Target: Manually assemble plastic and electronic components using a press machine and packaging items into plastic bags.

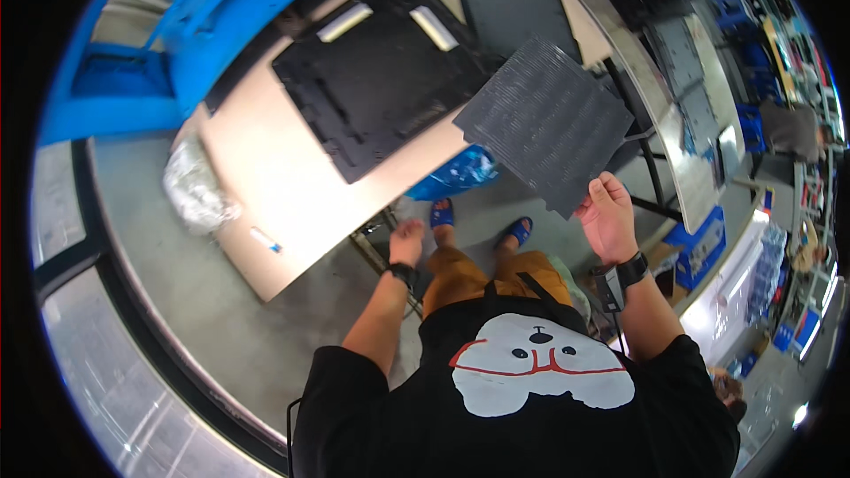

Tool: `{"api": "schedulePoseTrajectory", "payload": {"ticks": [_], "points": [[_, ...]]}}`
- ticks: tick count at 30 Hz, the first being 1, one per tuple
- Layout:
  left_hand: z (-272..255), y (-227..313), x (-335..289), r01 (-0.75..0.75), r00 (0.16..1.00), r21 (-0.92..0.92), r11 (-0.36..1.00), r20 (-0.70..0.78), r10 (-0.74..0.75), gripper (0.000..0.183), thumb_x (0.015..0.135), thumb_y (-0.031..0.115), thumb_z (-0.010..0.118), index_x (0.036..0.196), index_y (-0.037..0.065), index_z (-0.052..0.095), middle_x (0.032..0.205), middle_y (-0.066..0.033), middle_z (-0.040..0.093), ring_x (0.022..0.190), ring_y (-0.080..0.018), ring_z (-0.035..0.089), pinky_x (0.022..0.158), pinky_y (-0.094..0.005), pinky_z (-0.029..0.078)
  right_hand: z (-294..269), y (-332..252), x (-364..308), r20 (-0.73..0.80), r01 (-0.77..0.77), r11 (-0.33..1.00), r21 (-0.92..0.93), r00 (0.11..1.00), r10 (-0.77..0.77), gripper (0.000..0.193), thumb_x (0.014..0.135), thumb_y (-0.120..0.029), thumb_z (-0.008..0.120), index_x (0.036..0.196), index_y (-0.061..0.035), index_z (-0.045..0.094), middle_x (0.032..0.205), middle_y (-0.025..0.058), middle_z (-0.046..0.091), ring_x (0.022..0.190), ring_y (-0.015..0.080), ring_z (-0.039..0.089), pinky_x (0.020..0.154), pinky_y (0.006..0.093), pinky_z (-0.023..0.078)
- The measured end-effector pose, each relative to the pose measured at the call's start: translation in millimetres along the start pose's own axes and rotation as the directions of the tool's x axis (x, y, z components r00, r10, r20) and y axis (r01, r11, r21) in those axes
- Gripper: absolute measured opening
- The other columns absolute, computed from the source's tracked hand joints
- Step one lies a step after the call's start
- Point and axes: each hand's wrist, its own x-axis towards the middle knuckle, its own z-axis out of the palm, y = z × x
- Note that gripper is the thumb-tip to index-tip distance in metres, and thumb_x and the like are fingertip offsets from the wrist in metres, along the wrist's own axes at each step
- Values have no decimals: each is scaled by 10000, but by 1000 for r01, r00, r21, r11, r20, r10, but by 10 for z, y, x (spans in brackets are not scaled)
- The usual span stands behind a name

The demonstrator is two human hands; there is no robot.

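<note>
A thin black ribbed sheet [551, 119] hangs in the air right of the table, and my right hand [607, 215] pinches its lower corner between thumb and fingers. My left hand [407, 241] is by the table's near edge, its fingers curled; whether anything is inside them is hidden. On the table [292, 204] lies a large black molded panel [376, 71] with two pale strips near its far side. Behind the held sheet, a flat black plate [513, 9] rests at the table's far right.
A blue machine frame [226, 0] borders the table on the left. Clear plastic wrap [193, 188] hangs at its left corner, near a small white-and-blue piece [265, 240]. Blue plastic [456, 173] is under the near edge. Another bench [660, 97] with dark panels stands to the right.
</note>
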Motion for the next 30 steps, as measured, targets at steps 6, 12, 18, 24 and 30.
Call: {"api": "schedulePoseTrajectory", "payload": {"ticks": [6,12,18,24,30], "points": [[-899,-181,-766,238,969,93,967,42,-243,302,876,256,662,1022,-9,656,810,-70,667,771,-138,628,693,-291,498,1170,501,531,29,4,997,74,1000,-6,97,950,-100,585,967,-6,572,894,119,645,802,223,659,764,379,564],[-1468,-589,-966,285,955,373,883,-29,-296,295,880,237,610,1032,-9,668,852,-69,686,747,-159,638,695,-280,502,1882,1092,1040,6,8,997,80,1000,-9,130,935,-90,609,952,16,535,866,113,601,805,226,646,804,373,583],[-1666,-691,-1041,506,862,194,840,-141,-487,372,918,261,588,1133,-37,645,937,-131,688,826,-191,654,740,-316,508,2055,1426,1233,-119,-32,992,118,992,46,158,927,-115,635,956,2,533,872,101,588,805,224,636,809,398,582],[-1643,-750,-840,493,870,271,827,-143,-471,369,920,287,574,1055,-46,659,916,-123,692,799,-205,641,753,-358,493,2019,1300,1241,-29,-62,983,175,997,68,164,948,-129,605,989,10,527,913,116,585,867,235,629,884,419,555],[-1637,-796,-681,467,884,262,844,-121,-452,344,920,331,554,1059,38,671,886,-36,695,722,-130,644,579,-291,473,2013,1342,1222,-40,-72,985,156,996,80,169,943,-135,615,980,6,530,920,114,584,866,238,627,892,424,554]]}}
